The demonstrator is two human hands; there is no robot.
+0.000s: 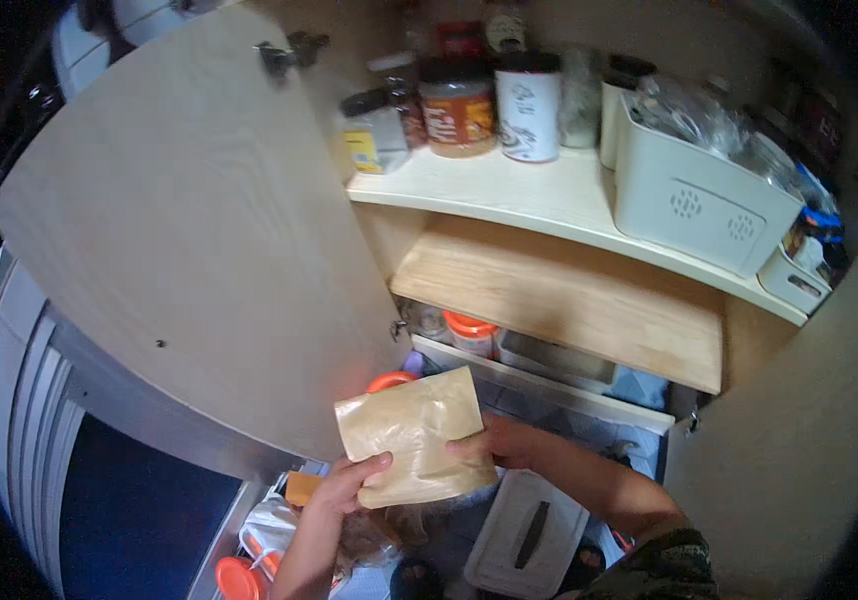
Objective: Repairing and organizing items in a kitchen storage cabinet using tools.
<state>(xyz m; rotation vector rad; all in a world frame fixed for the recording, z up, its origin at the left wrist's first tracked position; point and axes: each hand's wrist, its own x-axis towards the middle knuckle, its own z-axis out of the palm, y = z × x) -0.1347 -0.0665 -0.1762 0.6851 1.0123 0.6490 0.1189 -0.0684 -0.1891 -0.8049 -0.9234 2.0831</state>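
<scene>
A tan, slightly shiny paper packet (419, 425) is held between my two hands, below the cupboard's lower shelf. My left hand (349, 485) grips its lower left edge, thumb on the front face. From the right side, my right hand (499, 442) pinches the packet with its thumb across the front. The fingers behind the packet are hidden. An orange round lid (391, 381) shows just behind the packet's top edge.
Open cupboard doors stand at left (199, 230) and right (789, 440). The upper shelf (469, 185) holds several jars and a white basket (704, 195). A bare wooden shelf (559, 290) lies beneath. On the floor are a white lidded box (529, 535), bags and orange-lidded containers.
</scene>
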